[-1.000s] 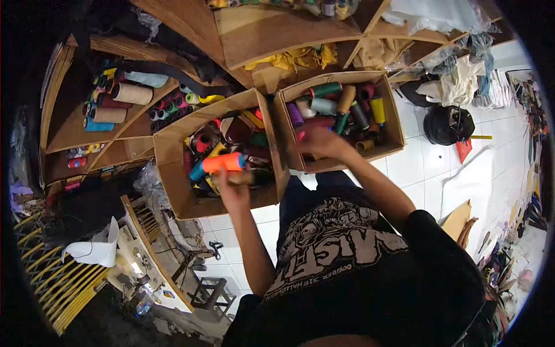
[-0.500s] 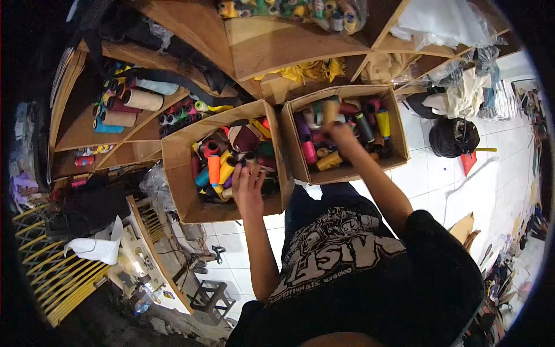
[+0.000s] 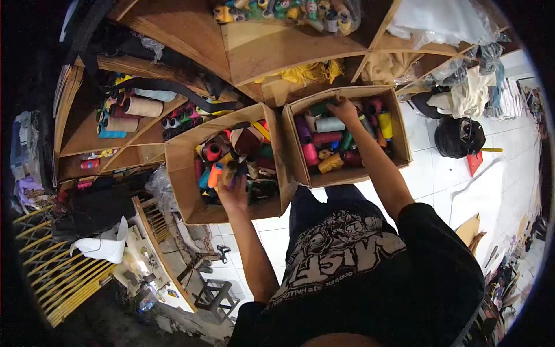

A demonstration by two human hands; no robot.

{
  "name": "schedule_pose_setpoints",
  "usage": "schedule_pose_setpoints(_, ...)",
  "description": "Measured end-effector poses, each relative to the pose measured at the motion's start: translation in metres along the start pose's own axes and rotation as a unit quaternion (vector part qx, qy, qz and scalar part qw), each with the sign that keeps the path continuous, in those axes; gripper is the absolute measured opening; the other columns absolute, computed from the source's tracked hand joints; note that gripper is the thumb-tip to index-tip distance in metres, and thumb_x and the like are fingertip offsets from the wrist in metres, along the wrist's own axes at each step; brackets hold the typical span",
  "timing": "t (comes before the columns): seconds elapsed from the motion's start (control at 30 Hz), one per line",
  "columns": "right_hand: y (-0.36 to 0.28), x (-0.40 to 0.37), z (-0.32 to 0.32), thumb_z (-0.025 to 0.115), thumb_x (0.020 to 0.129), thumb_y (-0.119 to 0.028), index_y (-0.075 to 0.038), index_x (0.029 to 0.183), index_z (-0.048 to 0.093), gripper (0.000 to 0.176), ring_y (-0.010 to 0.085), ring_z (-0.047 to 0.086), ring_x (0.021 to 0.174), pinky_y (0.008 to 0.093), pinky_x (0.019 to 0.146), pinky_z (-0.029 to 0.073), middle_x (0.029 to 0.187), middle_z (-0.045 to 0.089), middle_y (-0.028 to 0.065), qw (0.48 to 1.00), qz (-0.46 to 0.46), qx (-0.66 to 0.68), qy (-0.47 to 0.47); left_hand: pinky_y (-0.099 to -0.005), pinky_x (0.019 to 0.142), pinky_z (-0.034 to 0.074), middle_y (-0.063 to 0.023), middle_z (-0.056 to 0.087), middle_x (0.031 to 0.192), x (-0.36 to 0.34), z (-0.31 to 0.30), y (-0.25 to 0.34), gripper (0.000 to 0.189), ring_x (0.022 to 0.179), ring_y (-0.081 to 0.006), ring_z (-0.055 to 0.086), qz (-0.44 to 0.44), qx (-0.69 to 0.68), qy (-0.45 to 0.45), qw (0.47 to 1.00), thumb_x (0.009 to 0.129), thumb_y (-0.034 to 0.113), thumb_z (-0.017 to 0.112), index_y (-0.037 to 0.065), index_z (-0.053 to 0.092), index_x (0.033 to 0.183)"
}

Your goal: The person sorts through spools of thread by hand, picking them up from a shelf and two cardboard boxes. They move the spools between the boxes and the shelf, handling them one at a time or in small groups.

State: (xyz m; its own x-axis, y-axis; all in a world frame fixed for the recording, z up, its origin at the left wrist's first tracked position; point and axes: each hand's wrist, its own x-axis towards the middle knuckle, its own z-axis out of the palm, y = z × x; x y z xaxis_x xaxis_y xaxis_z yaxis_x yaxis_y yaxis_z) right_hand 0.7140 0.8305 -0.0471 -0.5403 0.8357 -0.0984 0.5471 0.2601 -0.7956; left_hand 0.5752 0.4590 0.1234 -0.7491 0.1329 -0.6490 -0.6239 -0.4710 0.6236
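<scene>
Two cardboard boxes of thread spools stand side by side. In the left box, my left hand is closed around a blurred yellow-brown thread spool, beside an orange spool. A maroon bundle lies behind it. Over the far side of the right box, my right hand has its fingers curled at the end of a dark green thread spool; the hand partly hides this grip. A pale grey spool and a magenta spool lie near it.
Wooden shelves behind the boxes hold more spools and bagged goods. A black bag stands on the white tiled floor at right. A sewing machine and a dark stool are at lower left.
My left hand has moved left and now holds a yellow-brown spool. My right hand has moved toward the far wall of its box; the tan spool it held is no longer in it.
</scene>
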Motion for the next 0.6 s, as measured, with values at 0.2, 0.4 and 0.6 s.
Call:
schedule_pose_setpoints(0.2, -0.023, -0.003, 0.012, 0.067, 0.069, -0.036, -0.003, 0.106, 0.056, 0.051, 0.0299, 0.062, 0.089, 0.0381, 0.08, 0.048, 0.091, 0.065, 0.0148, 0.99, 0.103, -0.018, -0.097, -0.0406, 0.084, 0.05, -0.0063, 0.057, 0.101, -0.013, 0.001, -0.037, 0.027, 0.092, -0.0227, 0.058, 0.055, 0.134, -0.049, 0.988, 0.082, 0.013, 0.056, 0.007, 0.05, 0.108)
schedule_pose_setpoints(0.4, -0.019, -0.03, 0.034, 0.072, 0.067, -0.043, -0.004, 0.107, 0.057, 0.058, 0.0306, 0.062, 0.092, 0.0387, 0.079, 0.048, 0.096, 0.065, 0.0141, 0.997, 0.034, -0.039, -0.053, -0.0361, 0.081, 0.05, -0.0053, 0.057, 0.099, -0.028, 0.024, -0.051, 0.03, 0.092, -0.0205, 0.059, 0.039, 0.168, -0.113, 0.979, 0.082, 0.015, 0.056, 0.009, 0.047, 0.11)
schedule_pose_setpoints(0.6, 0.016, -0.002, 0.044, 0.072, 0.07, -0.044, 0.0, 0.105, 0.058, 0.057, 0.0246, 0.064, 0.069, 0.037, 0.064, 0.05, 0.081, 0.064, 0.0144, 0.963, 0.058, -0.041, -0.259, -0.0401, 0.083, 0.049, -0.013, 0.054, 0.109, -0.046, 0.018, -0.05, 0.043, 0.094, -0.0233, 0.058, 0.074, 0.192, -0.084, 0.975, 0.087, 0.017, 0.053, -0.001, 0.038, 0.123)
